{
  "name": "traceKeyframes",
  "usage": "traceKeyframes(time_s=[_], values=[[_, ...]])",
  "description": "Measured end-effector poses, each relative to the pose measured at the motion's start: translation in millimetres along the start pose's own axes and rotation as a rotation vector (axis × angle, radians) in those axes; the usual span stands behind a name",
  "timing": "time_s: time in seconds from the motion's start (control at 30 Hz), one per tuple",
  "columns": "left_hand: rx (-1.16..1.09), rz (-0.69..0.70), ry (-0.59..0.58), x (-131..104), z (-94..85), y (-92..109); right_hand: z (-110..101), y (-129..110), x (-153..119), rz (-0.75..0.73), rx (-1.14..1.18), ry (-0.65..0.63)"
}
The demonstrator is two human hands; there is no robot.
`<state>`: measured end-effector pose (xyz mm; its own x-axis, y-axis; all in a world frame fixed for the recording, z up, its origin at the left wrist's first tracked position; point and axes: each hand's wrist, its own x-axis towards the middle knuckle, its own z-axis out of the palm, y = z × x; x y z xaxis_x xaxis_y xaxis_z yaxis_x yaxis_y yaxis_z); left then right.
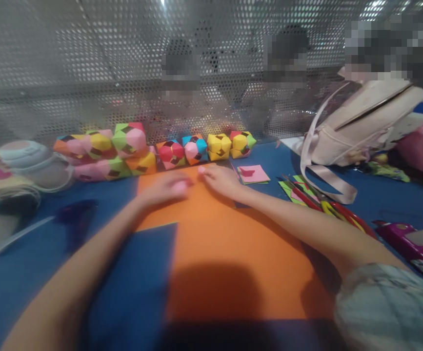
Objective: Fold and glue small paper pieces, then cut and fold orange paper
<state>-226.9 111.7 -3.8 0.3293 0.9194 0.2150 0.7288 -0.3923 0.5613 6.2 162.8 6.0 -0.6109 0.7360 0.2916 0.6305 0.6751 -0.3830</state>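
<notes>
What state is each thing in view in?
Left hand: blurred, grip unclear
Right hand: blurred, grip unclear
Orange paper: laid flat
Paper balls: folded, assembled
Pink paper: lying flat
Scissors: lying down, blade opening unclear
Bag strap: slack
Magenta device: lying down

Both bare forearms are stretched forward over the desk [130, 273], the left hand [171, 187] blurred with its fingers pointed inward, the right hand [220, 179] held close beside it with its fingers bent, palms apparently turned down.
</notes>
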Motion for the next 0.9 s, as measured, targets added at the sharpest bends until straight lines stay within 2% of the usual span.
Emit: traceKeyframes(time_s=[0.13,0.23,0.33,0.43,0.57,0.73,0.9], values=[[-0.056,0.001,-0.029,10,5.4,14,-4,3,-13,0.012,-0.043,0.011],[-0.064,-0.046,0.087,6,7.2,27,-13,2,-29,-0.013,-0.060,0.014],[-0.027,-0.087,0.286,-5,6.4,42,-29,-2,-55,-0.066,-0.048,-0.175],[0.042,-0.070,0.383,-19,5.9,58,-45,-9,-82,-0.095,-0.069,-0.393],[-0.017,-0.142,0.291,-40,14.5,78,-54,-15,-101,-0.082,-0.066,-0.459],[-0.105,-0.315,0.119,-74,33.0,93,-56,-2,-104,-0.024,-0.111,-0.474],[-0.144,-0.326,0.044,-95,39.4,109,-65,11,-105,0.034,-0.116,-0.484]])
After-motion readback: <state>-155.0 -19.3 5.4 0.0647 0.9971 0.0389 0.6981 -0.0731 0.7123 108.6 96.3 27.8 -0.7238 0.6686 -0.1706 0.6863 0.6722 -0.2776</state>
